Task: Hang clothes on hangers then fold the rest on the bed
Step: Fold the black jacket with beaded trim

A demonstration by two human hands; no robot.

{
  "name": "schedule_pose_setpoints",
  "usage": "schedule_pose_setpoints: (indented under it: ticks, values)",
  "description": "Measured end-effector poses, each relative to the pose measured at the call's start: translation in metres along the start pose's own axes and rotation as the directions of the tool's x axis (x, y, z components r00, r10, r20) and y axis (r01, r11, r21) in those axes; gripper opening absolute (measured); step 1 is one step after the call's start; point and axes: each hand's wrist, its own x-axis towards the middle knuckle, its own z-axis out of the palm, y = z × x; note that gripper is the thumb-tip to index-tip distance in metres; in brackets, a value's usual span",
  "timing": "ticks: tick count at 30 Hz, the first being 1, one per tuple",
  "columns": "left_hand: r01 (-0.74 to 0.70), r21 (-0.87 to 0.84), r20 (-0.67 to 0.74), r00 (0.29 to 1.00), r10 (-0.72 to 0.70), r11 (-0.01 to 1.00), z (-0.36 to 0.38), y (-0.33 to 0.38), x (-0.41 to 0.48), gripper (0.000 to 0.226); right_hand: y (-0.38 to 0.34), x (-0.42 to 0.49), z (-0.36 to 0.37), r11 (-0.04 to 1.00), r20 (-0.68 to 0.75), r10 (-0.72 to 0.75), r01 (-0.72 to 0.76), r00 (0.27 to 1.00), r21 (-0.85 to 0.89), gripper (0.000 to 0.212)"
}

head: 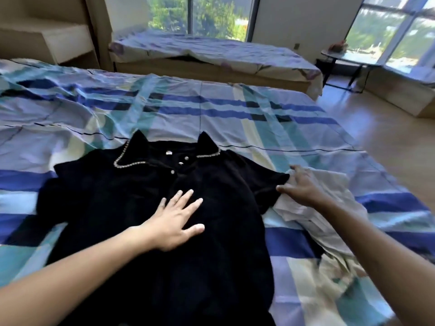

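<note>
Black beaded-collar blouse (122, 208) spread unfolded on bed (235, 109), my left grip (175, 220) pressed flat on it, right grip (303, 187) splayed, empty, at its 3 o'clock sleeve beside pale garment (334, 182); I judge folding barely begun.

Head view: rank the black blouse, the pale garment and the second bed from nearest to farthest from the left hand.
1. Black blouse, under the left hand.
2. Pale garment, to the right.
3. Second bed, across the room.
</note>
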Motion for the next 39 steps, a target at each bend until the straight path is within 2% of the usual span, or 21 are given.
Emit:
schedule_pose_setpoints:
  ticks: [2,4,6,8,10,12,15,17,19,20,21,23,25,26,29,32,35,37,39]
  values:
    - [0.029,0.011,-0.011,1.0,-0.029,1.0,0.004,0.004,0.004,0.116,-0.001,0.002,0.005,0.998,-0.048,-0.048,0.047,0.998,-0.039,0.077]
    - [0.046,0.004,-0.045,0.998,-0.046,0.999,0.004,0.012,0.01,0.111,-0.009,0.006,0.008,0.972,-0.05,-0.072,0.059,0.996,-0.227,0.079]
    - [0.051,0.022,-0.092,0.995,-0.049,0.998,0.001,0.018,0.015,0.102,-0.022,0.012,0.009,0.929,-0.055,-0.028,0.005,0.998,-0.371,0.089]
    - [0.047,0.042,-0.126,0.991,-0.041,0.998,-0.001,0.024,0.019,0.087,-0.031,0.02,0.011,0.911,-0.053,0.029,-0.048,0.998,-0.409,0.092]
    - [0.028,0.035,-0.151,0.988,-0.022,0.999,-0.003,0.028,0.022,0.083,-0.032,0.028,0.014,0.909,-0.024,0.077,-0.08,0.997,-0.409,0.076]
    - [-0.002,0.006,-0.15,0.989,0.003,1.0,-0.003,0.03,0.024,0.076,-0.027,0.034,0.016,0.929,0.016,0.109,-0.096,0.994,-0.359,0.054]
    - [-0.052,-0.037,-0.138,0.989,0.046,0.998,-0.002,0.032,0.031,0.071,-0.025,0.044,0.003,0.989,-0.126,0.043,-0.06,0.991,-0.134,0.029]
    - [-0.087,-0.044,-0.113,0.99,0.081,0.995,-0.001,0.034,0.036,0.072,-0.023,0.054,-0.009,0.998,-0.284,0.019,-0.002,0.959,0.058,0.026]
    - [-0.119,-0.045,-0.09,0.989,0.115,0.992,0.0,0.039,0.037,0.072,-0.02,0.065,-0.014,0.978,-0.359,0.055,0.022,0.932,0.206,0.03]
    - [-0.136,-0.043,-0.081,0.988,0.133,0.99,0.001,0.042,0.037,0.072,-0.019,0.069,-0.012,0.954,-0.327,0.096,0.007,0.94,0.3,0.038]
    - [-0.154,-0.038,-0.074,0.986,0.151,0.987,0.002,0.046,0.036,0.073,-0.017,0.073,-0.008,0.912,-0.229,0.141,-0.037,0.963,0.408,0.051]
    - [-0.186,-0.026,-0.056,0.981,0.184,0.982,0.006,0.052,0.034,0.073,-0.014,0.074,0.003,0.843,0.045,0.123,-0.128,0.991,0.522,0.071]
    - [-0.201,0.0,-0.017,0.979,0.201,0.98,0.01,0.056,0.033,0.073,-0.014,0.067,0.009,0.865,0.24,0.049,-0.161,0.97,0.475,0.067]
    - [-0.2,0.012,0.003,0.98,0.2,0.98,0.011,0.058,0.032,0.073,-0.017,0.061,0.009,0.89,0.275,0.023,-0.145,0.961,0.432,0.062]
    - [-0.196,0.016,0.029,0.98,0.195,0.981,0.009,0.06,0.03,0.073,-0.023,0.054,0.007,0.877,0.202,0.027,-0.12,0.979,0.466,0.037]
    - [-0.196,-0.013,-0.023,0.98,0.196,0.98,0.002,0.06,0.03,0.071,-0.029,0.055,0.004,0.861,0.074,0.064,-0.093,0.995,0.501,0.033]
    - [-0.211,-0.01,-0.247,0.948,0.202,0.977,-0.013,0.068,0.054,0.064,-0.038,0.058,0.005,0.897,-0.003,0.038,-0.033,0.999,0.441,0.044]
    - [-0.191,-0.048,-0.37,0.915,0.16,0.98,-0.029,0.078,0.086,0.057,-0.037,0.064,0.012,0.923,0.006,0.035,-0.035,0.999,0.384,0.06]
    - [-0.147,-0.019,-0.367,0.921,0.13,0.989,-0.037,0.084,0.116,0.054,-0.024,0.075,0.023,0.935,0.036,0.044,-0.054,0.998,0.351,0.073]
